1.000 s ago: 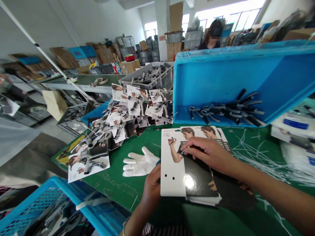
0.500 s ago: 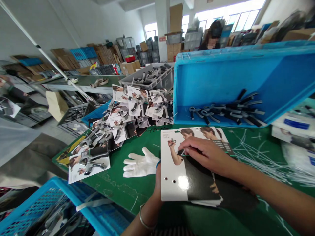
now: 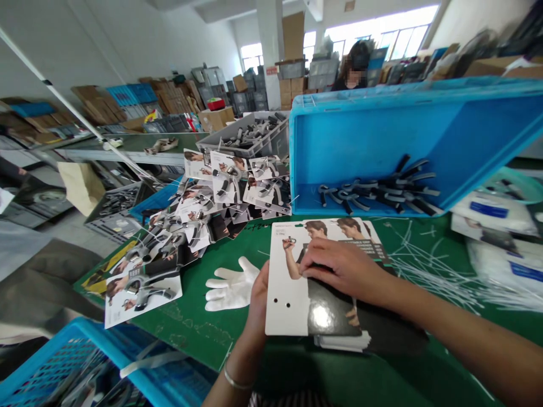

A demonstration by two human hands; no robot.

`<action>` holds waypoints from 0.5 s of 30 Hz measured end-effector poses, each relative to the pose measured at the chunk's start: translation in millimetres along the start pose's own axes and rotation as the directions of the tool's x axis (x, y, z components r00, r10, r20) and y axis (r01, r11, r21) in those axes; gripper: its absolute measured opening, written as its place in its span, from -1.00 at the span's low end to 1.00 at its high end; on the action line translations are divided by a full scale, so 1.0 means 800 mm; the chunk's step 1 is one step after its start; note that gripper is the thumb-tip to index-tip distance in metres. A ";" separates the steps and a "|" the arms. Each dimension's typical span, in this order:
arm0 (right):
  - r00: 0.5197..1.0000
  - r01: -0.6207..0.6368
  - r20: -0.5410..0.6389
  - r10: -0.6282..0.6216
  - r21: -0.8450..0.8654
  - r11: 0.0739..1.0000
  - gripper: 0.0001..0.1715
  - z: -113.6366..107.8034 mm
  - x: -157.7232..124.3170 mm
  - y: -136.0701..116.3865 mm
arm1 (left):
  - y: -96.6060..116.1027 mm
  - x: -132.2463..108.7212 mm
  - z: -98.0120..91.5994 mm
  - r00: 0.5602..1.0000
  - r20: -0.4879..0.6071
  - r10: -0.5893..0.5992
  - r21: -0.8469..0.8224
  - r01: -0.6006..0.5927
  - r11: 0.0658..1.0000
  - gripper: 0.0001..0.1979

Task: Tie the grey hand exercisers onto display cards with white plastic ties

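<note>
A printed backing card (image 3: pixel 292 305) with two punched holes lies on top of a stack of like cards (image 3: pixel 348 339) on the green table (image 3: pixel 203 333). My left hand (image 3: pixel 257 299) grips the card's left edge, fingers hidden beneath it. My right hand (image 3: pixel 339 268) lies on the card's upper middle, fingers curled and pressed on the print. A white glove (image 3: pixel 231 288) lies flat just left of my left hand.
A tilted blue crate (image 3: pixel 382 135) behind the cards holds several black hand grippers (image 3: pixel 377 192). Carded grippers (image 3: pixel 199 215) are heaped at the left. Another blue crate (image 3: pixel 85 367) sits at bottom left, white bags (image 3: pixel 496 226) at right, loose cable ties (image 3: pixel 428 260) nearby. A person sits far behind.
The view shifted slightly left and down. My left hand has slid up the card's left edge. My right hand has stayed on the card's top.
</note>
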State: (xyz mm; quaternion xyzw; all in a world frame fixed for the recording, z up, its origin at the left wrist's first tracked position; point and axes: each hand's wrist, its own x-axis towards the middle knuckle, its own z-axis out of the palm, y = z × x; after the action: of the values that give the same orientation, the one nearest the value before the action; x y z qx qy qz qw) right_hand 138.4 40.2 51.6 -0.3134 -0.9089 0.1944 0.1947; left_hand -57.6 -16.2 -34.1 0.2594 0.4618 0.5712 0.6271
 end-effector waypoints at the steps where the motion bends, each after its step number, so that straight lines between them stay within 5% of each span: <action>1: 1.000 -0.005 -0.017 0.005 0.032 0.999 -0.82 0.000 0.001 0.001 | 0.005 -0.002 -0.001 1.000 0.017 0.007 -0.032 -0.006 0.999 -0.48; 5: 0.988 -0.106 -0.072 0.137 0.329 0.938 -0.84 -0.003 -0.001 -0.003 | 0.026 -0.018 -0.002 0.995 0.098 0.019 -0.127 -0.006 0.992 -0.46; 9: 0.951 -0.091 -0.174 0.254 0.629 0.772 -0.81 -0.013 -0.016 0.003 | 0.042 -0.036 0.008 0.991 0.084 -0.104 0.050 0.100 0.994 -0.39; 12: 0.797 -0.101 -0.471 0.378 0.513 0.853 -0.74 -0.026 -0.050 0.050 | 0.050 -0.037 0.018 0.988 0.085 -0.129 0.086 0.122 0.989 -0.40; 13: 0.729 -0.215 -0.543 0.417 0.396 0.893 -0.67 -0.030 -0.066 0.075 | 0.052 -0.035 0.020 0.988 0.088 -0.129 0.095 0.121 0.988 -0.40; 15: 0.689 -0.483 -0.527 0.497 0.177 0.858 -0.64 -0.035 -0.103 0.128 | 0.055 -0.029 0.024 0.985 0.102 -0.141 0.116 0.129 0.985 -0.41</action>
State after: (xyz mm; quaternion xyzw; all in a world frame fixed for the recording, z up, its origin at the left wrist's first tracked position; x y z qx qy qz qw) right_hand 262.4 68.2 7.7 -0.5843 -0.6927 0.1508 0.3949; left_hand -60.2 -25.2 18.1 0.2926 0.4736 0.4861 0.6736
